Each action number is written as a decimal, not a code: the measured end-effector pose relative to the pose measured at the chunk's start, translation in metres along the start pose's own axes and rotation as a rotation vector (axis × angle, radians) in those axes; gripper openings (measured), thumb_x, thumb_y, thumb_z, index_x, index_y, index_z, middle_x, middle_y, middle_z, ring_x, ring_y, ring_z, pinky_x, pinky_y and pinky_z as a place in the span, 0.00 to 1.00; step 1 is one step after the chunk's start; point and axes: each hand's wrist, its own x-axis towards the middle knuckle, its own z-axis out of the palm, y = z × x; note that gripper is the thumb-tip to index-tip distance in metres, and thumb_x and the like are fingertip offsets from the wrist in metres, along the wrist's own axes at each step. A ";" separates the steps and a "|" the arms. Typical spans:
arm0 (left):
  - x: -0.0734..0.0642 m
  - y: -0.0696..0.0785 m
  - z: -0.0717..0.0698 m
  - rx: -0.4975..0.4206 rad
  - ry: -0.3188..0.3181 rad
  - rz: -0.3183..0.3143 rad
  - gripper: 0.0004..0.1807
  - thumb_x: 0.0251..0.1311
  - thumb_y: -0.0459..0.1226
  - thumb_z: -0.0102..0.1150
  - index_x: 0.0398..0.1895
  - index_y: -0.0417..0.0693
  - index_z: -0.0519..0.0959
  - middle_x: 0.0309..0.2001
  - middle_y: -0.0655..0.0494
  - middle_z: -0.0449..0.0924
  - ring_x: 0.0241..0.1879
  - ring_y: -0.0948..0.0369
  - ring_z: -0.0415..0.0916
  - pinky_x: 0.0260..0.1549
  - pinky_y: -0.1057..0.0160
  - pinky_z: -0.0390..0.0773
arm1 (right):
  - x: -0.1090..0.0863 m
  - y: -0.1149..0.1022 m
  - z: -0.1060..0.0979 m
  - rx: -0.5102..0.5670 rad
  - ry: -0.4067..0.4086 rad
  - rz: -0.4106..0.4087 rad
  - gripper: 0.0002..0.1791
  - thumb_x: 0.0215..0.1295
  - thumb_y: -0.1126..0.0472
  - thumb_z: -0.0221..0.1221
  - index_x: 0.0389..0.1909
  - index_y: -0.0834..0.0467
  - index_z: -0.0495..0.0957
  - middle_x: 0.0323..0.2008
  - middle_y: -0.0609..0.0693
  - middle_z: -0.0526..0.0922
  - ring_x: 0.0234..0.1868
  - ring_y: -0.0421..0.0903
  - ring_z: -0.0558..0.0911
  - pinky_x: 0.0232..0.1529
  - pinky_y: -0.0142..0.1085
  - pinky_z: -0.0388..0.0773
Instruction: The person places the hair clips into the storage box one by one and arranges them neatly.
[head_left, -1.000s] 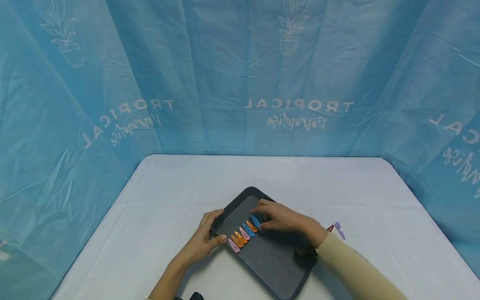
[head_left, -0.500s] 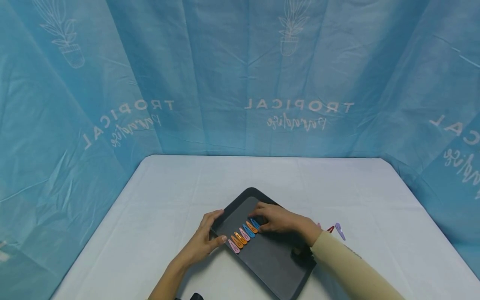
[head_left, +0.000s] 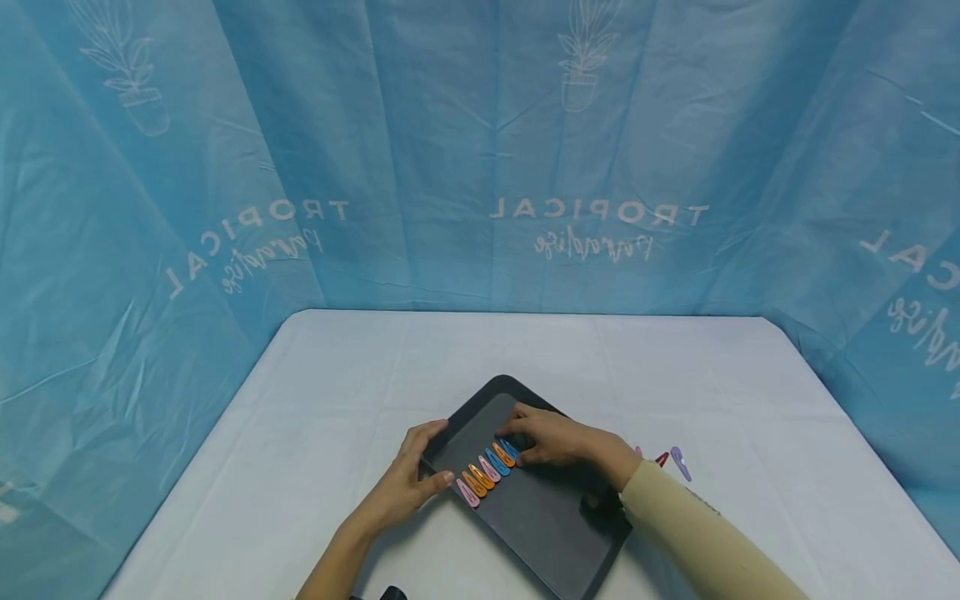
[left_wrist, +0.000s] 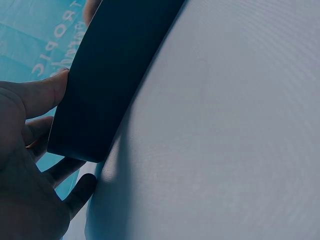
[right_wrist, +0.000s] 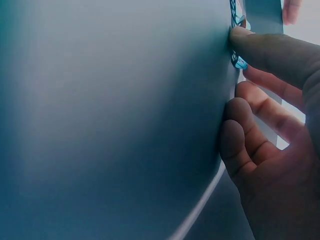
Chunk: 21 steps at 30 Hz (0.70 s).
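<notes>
A dark grey tray (head_left: 540, 525) lies slanted on the white table. In it is a slanted row of snap hair clips in pink, orange and blue, with a pink clip (head_left: 468, 492) at the near end. My left hand (head_left: 408, 475) grips the tray's left corner; in the left wrist view its thumb (left_wrist: 47, 92) presses the tray's wall (left_wrist: 110, 75). At the row's far end my right hand (head_left: 558, 436) pinches a blue hair clip (head_left: 509, 447) between thumb and index finger. The right fingers partly hide that clip.
Right of the tray, a purple hair clip (head_left: 680, 462) and a red hair clip (head_left: 662, 458) lie on the white tablecloth (head_left: 360, 375); a pink one (head_left: 638, 451) peeks out behind the right wrist. A black object (head_left: 392, 593) shows at the bottom edge. Blue printed curtains (head_left: 450, 167) surround the table.
The right hand has shifted slightly leftward, and the blue clip has been drawn down in line with the row's end. In the last half second almost nothing moved. The left hand stays put.
</notes>
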 end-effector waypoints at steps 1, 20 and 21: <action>0.000 0.000 0.000 -0.003 0.000 -0.001 0.40 0.56 0.37 0.64 0.71 0.51 0.56 0.70 0.50 0.53 0.73 0.46 0.46 0.67 0.37 0.50 | 0.000 0.000 0.000 0.001 -0.001 0.001 0.26 0.60 0.55 0.63 0.61 0.51 0.72 0.50 0.45 0.70 0.38 0.37 0.70 0.40 0.29 0.72; -0.001 0.001 0.000 -0.006 0.001 -0.007 0.40 0.56 0.37 0.63 0.71 0.52 0.56 0.70 0.50 0.53 0.73 0.45 0.46 0.67 0.36 0.50 | -0.033 -0.005 -0.022 0.136 0.192 -0.036 0.27 0.60 0.54 0.63 0.61 0.52 0.72 0.50 0.48 0.74 0.38 0.41 0.73 0.38 0.30 0.74; -0.001 0.001 0.000 -0.009 0.000 -0.004 0.40 0.56 0.37 0.63 0.71 0.51 0.57 0.70 0.50 0.53 0.73 0.45 0.46 0.67 0.36 0.50 | -0.038 -0.005 -0.024 0.150 0.218 -0.041 0.27 0.60 0.55 0.63 0.61 0.51 0.72 0.50 0.49 0.75 0.38 0.42 0.73 0.38 0.31 0.74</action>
